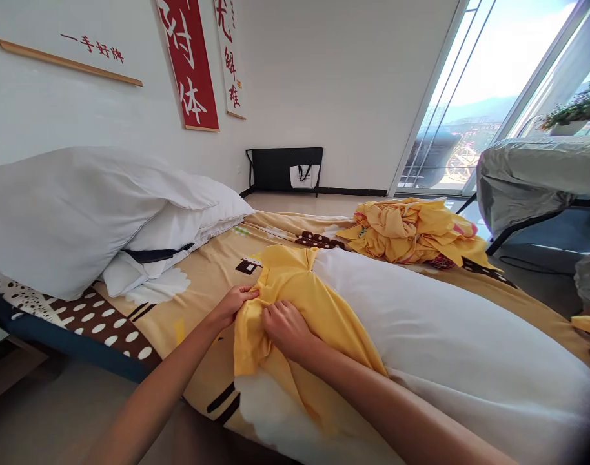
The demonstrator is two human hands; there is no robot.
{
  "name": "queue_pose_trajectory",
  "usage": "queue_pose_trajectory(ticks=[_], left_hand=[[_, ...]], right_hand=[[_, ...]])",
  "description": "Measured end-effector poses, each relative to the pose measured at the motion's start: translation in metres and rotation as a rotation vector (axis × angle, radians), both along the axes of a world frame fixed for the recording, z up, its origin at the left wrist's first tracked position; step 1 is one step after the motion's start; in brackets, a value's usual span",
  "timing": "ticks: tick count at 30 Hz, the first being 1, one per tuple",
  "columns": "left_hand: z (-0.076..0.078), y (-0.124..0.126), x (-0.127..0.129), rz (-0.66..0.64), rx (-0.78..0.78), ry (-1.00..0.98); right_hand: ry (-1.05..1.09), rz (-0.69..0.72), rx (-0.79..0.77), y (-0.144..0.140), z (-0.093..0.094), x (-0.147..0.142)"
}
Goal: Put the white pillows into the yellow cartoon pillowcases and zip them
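Both forearms reach in from 6 o'clock, and the left hand (234, 303) and right hand (286, 329) each pinch a fold of the yellow case (295, 290) bunched at the end of a white pillow (450, 349). The pillow lies on the bed (203, 271), running toward 4 o'clock. More yellow cloth (411, 229) is heaped at 1 o'clock, and white pillows (82, 213) are stacked at 9 o'clock.

white wall sign (70, 50): 一手好牌 | red banner (188, 64): 体
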State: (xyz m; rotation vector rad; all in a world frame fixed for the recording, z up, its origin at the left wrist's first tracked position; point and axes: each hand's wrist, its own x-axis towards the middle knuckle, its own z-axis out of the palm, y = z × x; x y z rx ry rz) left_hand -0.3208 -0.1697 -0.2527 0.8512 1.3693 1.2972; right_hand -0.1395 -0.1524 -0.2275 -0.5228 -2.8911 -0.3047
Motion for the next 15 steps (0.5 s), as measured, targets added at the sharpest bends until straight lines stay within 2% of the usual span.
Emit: queue_pose_trajectory(ticks=[3, 6, 8, 10, 11, 12, 13, 14, 15], left_hand=[[-0.013, 0.009, 0.0, 0.107, 0.051, 0.06], [-0.014, 0.011, 0.001, 0.09, 0.062, 0.116], [-0.008, 0.007, -0.001, 0.025, 0.041, 0.136], [0.002, 0.001, -0.006, -0.068, 0.014, 0.153], [0.006, -0.002, -0.009, -0.124, -0.003, 0.169], [0.01, -0.004, -0.011, -0.175, -0.023, 0.193], [0.012, -0.005, -0.013, -0.216, -0.045, 0.225], [0.014, -0.006, -0.015, -0.245, -0.07, 0.258], [0.015, -0.006, -0.016, -0.257, -0.091, 0.277]], right_hand=[[-0.003, 0.077, -0.078, -0.014, -0.002, 0.008], [-0.105, 0.155, -0.103, -0.031, 0.008, 0.02], [-0.12, 0.225, -0.194, -0.021, 0.029, 0.034], [-0.024, 0.221, -0.344, 0.014, 0.06, 0.054], [0.071, 0.109, -0.4, 0.04, 0.076, 0.066], [0.195, -0.092, -0.396, 0.069, 0.089, 0.081], [0.264, -0.224, -0.353, 0.099, 0.1, 0.098], [0.301, -0.362, -0.305, 0.128, 0.106, 0.115], [0.283, -0.572, -0.278, 0.152, 0.106, 0.132]])
